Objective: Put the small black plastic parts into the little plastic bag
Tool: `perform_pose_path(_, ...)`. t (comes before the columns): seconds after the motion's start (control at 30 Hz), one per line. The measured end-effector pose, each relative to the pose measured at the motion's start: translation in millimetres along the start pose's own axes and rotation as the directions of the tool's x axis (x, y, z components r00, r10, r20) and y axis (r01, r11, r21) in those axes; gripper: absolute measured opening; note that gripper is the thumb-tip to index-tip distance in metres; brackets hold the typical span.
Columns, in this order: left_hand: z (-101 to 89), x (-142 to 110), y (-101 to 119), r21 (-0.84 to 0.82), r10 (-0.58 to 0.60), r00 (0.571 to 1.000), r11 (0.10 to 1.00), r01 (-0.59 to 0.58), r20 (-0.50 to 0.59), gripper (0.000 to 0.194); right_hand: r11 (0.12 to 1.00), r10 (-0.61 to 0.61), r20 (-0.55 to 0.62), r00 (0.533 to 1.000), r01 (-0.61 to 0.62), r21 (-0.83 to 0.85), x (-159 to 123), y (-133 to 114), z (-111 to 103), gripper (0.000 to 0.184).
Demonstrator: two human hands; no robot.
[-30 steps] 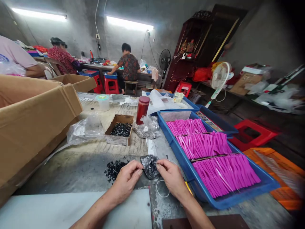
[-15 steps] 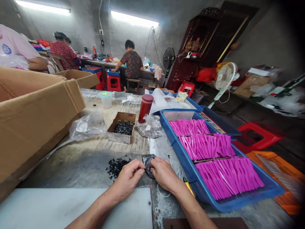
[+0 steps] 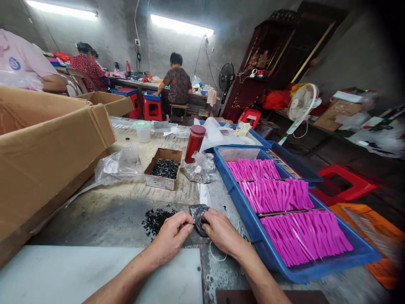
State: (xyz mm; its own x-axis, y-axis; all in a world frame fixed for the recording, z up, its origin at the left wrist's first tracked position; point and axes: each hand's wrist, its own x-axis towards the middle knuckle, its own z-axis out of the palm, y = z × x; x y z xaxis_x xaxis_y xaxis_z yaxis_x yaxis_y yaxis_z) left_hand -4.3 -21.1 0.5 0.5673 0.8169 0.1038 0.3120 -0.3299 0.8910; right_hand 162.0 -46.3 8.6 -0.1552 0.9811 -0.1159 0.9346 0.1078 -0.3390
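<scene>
Table (image 3: 104, 219): the bag (image 3: 198, 217) sat toward its near edge.
Right hand (image 3: 221, 232): curled at the bag, fingertips hidden, grasp unclear.
Left hand (image 3: 172, 236): pinched; on what, I couldn't tell.
Bag: was best kept steady, I judged.

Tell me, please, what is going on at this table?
The person's left hand seems to pinch a small dark piece, near a loose pile of black pieces. The right hand is in or over a dark plastic bag; I cannot tell which. To the right stands a blue tray holding rows of magenta strips.
</scene>
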Motion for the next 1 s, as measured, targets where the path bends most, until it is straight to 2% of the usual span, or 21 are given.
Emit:
perform_pose_path(0.27, 1.5, -1, -3, 0.031, 0.006, 1.0, 1.0, -0.007, 0.007, 0.012, 0.993, -0.007, 0.007, 1.0, 0.007, -0.122, 0, -3, 2, 0.018)
perform_pose_path(0.73, 1.9, -1, -1, 0.023, 0.012, 1.0, 1.0, -0.012, 0.008, 0.012, 0.998, 0.0, -0.17, 0.986, 0.012, 0.068, -4, 4, 14, 0.019)
perform_pose_path(1.0, 1.6, 0, 1, 0.021, 0.024, 1.0, 0.999, -0.024, 0.006, 0.012, 0.998, 0.004, -0.167, 0.986, 0.006, 0.058, 0, 6, 15, 0.019)
